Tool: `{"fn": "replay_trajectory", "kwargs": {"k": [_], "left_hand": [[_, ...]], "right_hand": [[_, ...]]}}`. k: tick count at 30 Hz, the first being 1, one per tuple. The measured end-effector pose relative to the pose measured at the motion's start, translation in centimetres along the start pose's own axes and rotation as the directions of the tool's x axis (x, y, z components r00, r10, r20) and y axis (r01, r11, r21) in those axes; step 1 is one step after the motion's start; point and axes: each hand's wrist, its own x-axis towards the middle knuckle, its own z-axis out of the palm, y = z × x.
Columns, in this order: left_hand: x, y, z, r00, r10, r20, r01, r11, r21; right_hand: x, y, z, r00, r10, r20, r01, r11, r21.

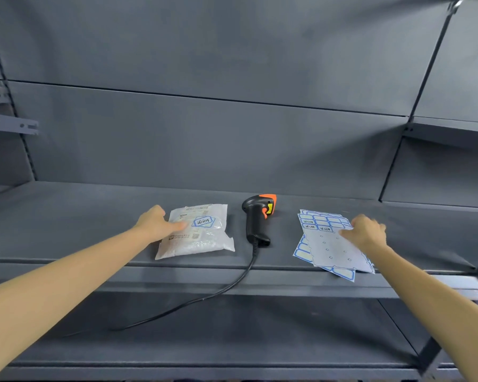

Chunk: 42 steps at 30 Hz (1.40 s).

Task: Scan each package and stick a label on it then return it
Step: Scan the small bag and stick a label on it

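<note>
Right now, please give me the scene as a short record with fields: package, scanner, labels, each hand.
package: white bag flat on the shelf, one blue-edged label already on it
scanner: lies between package and label sheets, cable over the shelf edge
label sheets: stacked at right
left hand: rests on the package
right hand: on the sheets, fingers curled
</note>
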Motion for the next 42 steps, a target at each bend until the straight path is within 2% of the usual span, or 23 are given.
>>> {"fn": "replay_trajectory", "kwargs": {"k": [2,5,10,15,19,22,24,31,36,42], "left_hand": [[0.2,0.0,-0.1,0.999,-0.029,0.013,0.030,0.999,-0.043],[0.0,0.3,-0.1,0.995,-0.092,0.030,0.096,0.973,-0.210],[-0.7,0.9,0.0,0.979,-0.186,0.082,0.202,0.837,-0.508],[-2.7,1.9,-1.0,0.991,-0.089,0.101,0.133,0.763,-0.633],[-5.0,4.5,-2.0,0.991,0.077,0.107,0.025,0.687,-0.727],[-6.8,8.2,-1.3,0.975,0.189,0.115,-0.029,0.626,-0.779],[-8.2,10.7,0.3,0.955,0.248,0.162,-0.029,0.622,-0.782],[-13.7,17.1,11.1,0.847,0.357,0.395,0.082,0.646,-0.759],[-18.5,17.6,19.6,0.780,0.356,0.514,0.154,0.687,-0.710],[-23.8,15.6,28.3,0.683,0.330,0.651,0.183,0.786,-0.590]], "right_hand": [[-0.1,-0.4,0.1,0.998,-0.044,-0.050,0.039,0.994,-0.100],[-0.4,-1.4,0.4,0.986,-0.136,-0.094,0.110,0.966,-0.234],[-1.5,-4.3,0.4,0.952,-0.285,-0.107,0.244,0.924,-0.294],[-2.7,-6.5,-0.4,0.850,-0.506,-0.147,0.440,0.836,-0.329],[-3.7,-6.6,-1.4,0.810,-0.563,-0.166,0.484,0.801,-0.354],[-4.3,-5.4,-2.5,0.825,-0.538,-0.172,0.457,0.815,-0.356],[-4.6,-3.9,-3.6,0.840,-0.511,-0.182,0.423,0.827,-0.371],[-7.5,6.6,-6.6,0.924,-0.322,-0.207,0.219,0.888,-0.405],[-11.9,16.6,-6.8,0.978,-0.093,-0.185,0.014,0.922,-0.387],[-17.7,26.0,-4.1,0.977,0.143,-0.158,-0.188,0.927,-0.326]]}}
